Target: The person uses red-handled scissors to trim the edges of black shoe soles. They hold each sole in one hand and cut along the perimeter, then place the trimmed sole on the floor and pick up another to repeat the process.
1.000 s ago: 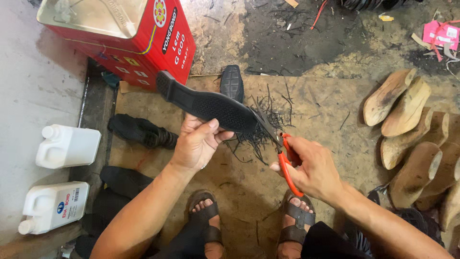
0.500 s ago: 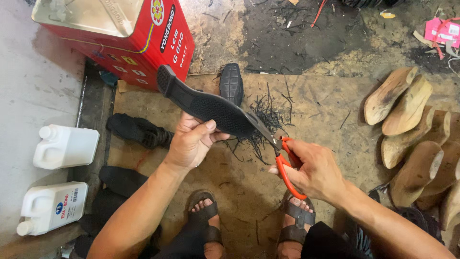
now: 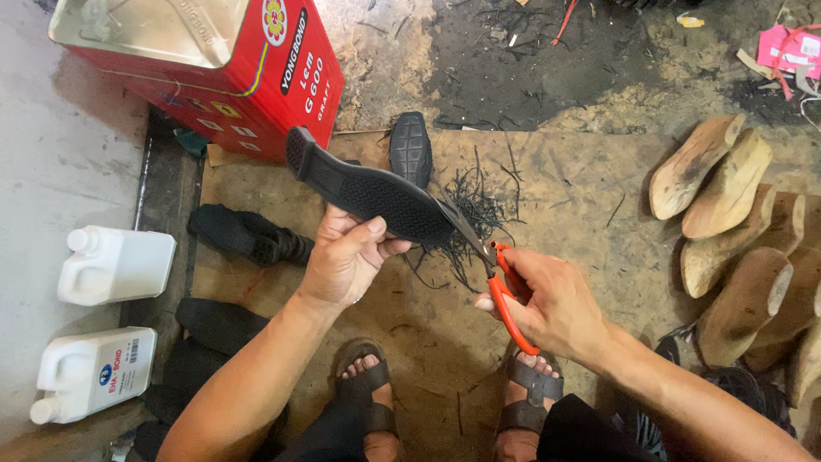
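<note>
Your left hand [image 3: 346,261] grips the black rubber shoe sole [image 3: 368,192], thumb pressed on its textured tread face, fingers curled beneath. The sole is held in the air above the brown board [image 3: 564,214], heel end up and left. Your right hand [image 3: 552,304] has its fingers closed through the orange scissors [image 3: 500,287]; the steel blades meet the sole's toe edge. Thin black trimmings [image 3: 475,210] lie below.

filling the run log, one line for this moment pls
left hand: holds black sole | right hand: scissors cutting sole edge | floor: black trimmings
</note>
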